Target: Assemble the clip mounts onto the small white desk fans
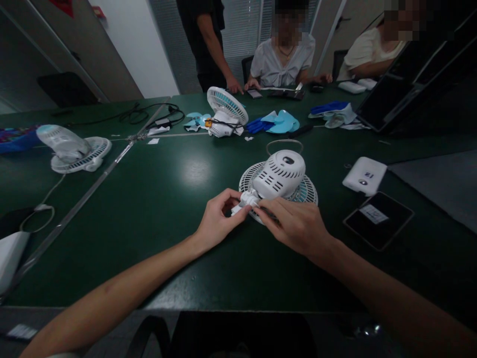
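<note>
A white electric fan (281, 174) lies face down on the green table, its round grille flat and its motor housing upward. Blue blades show through the grille slots. My left hand (221, 214) pinches a small white clip-like part at the near-left end of the fan, thumb and forefinger closed around it. On the other side of that part, my right hand (292, 223) has its fingers closed at the same joint, resting over the grille edge. What the right fingertips grip exactly is partly hidden.
Another white fan (227, 112) stands farther back beside blue blades (283, 122). A third fan (80, 149) lies left. At right are a white power bank (364, 175) and a black tablet-like slab (378, 220). Cables (149, 113) lie at the back; several people are across the table (149, 199).
</note>
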`<state>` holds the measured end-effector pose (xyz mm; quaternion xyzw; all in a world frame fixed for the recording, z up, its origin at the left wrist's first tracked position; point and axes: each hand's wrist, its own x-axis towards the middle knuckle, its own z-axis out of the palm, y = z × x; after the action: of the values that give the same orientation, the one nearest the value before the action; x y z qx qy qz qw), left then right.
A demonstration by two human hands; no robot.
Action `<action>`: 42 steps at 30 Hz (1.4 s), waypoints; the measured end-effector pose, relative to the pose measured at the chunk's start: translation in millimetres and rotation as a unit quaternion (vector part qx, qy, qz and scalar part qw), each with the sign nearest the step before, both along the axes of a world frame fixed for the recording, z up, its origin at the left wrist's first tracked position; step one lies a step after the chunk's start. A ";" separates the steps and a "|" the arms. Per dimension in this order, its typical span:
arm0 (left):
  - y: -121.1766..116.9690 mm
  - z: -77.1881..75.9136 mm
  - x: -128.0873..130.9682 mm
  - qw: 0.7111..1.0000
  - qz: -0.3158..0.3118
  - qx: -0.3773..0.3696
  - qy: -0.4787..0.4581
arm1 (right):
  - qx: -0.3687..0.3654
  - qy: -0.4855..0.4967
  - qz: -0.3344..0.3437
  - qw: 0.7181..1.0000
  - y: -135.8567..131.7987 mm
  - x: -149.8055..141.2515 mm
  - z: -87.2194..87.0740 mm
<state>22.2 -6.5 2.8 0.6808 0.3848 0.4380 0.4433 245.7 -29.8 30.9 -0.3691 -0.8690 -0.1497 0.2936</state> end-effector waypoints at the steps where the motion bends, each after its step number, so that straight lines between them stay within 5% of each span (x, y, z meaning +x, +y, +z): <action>1: 0.2 -0.3 -0.3 1.000 0.001 -0.002 0.002 | 0.001 -0.009 0.007 1.000 0.8 1.7 -0.1; 42: -1.3 0.8 0.2 1.000 0.000 0.006 0.021 | 0.036 -0.045 0.051 0.997 8.8 18.8 4.6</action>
<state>22.4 -7.7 3.5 0.6924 0.3916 0.4258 0.4312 264.4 -21.0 35.5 -0.3061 -0.8932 -0.1823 0.2743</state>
